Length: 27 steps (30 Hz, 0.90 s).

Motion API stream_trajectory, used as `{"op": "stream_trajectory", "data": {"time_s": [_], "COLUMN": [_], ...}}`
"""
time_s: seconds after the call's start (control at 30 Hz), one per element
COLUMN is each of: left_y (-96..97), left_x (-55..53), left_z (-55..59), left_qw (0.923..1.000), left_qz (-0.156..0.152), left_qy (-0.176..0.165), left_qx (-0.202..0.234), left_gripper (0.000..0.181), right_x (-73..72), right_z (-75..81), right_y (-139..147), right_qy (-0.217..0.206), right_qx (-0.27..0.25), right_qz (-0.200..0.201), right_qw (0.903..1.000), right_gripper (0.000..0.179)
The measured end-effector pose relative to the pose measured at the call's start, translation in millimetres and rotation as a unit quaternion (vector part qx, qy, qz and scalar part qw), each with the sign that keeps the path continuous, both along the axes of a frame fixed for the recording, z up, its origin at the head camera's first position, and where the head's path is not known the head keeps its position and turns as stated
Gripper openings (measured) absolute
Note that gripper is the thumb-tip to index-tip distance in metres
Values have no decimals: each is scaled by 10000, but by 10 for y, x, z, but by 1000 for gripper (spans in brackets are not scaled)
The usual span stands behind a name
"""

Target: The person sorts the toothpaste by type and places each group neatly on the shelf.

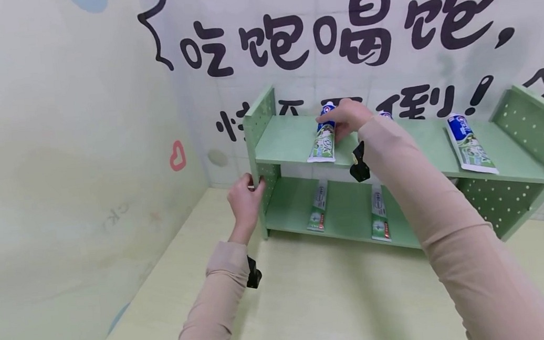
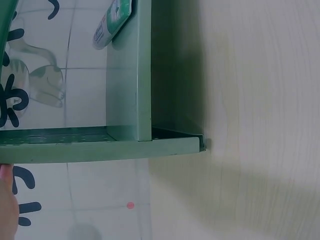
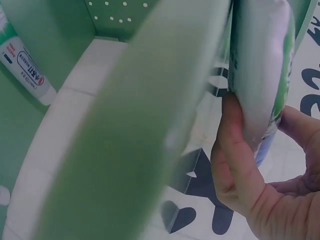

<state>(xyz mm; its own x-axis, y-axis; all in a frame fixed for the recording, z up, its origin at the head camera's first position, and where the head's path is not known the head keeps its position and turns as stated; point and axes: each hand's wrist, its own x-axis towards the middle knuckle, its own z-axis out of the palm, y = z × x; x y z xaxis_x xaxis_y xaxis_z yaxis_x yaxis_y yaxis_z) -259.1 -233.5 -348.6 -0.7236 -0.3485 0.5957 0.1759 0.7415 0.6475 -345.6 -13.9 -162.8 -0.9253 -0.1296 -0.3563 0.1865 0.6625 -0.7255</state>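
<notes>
My right hand [image 1: 350,116] pinches a blue, white and green toothpaste tube [image 1: 322,146] at the left part of the upper board of a green shelf [image 1: 293,138]. In the right wrist view, fingers and thumb press the tube [image 3: 260,65] from both sides near its blue end. My left hand [image 1: 246,201] grips the shelf's left side panel [image 1: 266,191], its thumb at the front edge and its other fingers partly hidden. Only a bit of this hand [image 2: 7,210] enters the left wrist view, beside the panel [image 2: 100,151].
Another toothpaste tube [image 1: 471,144] lies on the upper board's right part; one more [image 1: 385,114] is mostly hidden behind my right sleeve. On the lower board lie two grey-green tubes, a left one [image 1: 319,206] and a right one [image 1: 379,214]. A lettered wall [image 1: 294,84] stands behind.
</notes>
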Motion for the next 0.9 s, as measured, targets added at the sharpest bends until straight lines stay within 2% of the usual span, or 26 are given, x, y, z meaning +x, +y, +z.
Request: {"op": "stream_trajectory", "data": {"time_s": [0.23, 0.5, 0.67, 0.9], "left_y": [20, 51, 74, 41], "left_x": [3, 4, 7, -6], "left_z": [7, -10, -36, 3], "left_qw": [10000, 10000, 9999, 9998], "left_qz": [-6, 60, 65, 63], "left_qy": [-94, -47, -70, -154], "left_qx": [-1, -57, -72, 75], "left_gripper": [22, 22, 22, 23], "right_x": [-38, -37, 20, 155], "right_z": [9, -12, 10, 148], "right_y": [-16, -17, 60, 116], "right_qy": [-151, -54, -95, 169], "right_qx": [196, 493, 496, 924], "right_qz": [-244, -363, -242, 234], "right_qw": [9994, 9981, 9984, 9953], "right_gripper": [61, 60, 60, 65]}}
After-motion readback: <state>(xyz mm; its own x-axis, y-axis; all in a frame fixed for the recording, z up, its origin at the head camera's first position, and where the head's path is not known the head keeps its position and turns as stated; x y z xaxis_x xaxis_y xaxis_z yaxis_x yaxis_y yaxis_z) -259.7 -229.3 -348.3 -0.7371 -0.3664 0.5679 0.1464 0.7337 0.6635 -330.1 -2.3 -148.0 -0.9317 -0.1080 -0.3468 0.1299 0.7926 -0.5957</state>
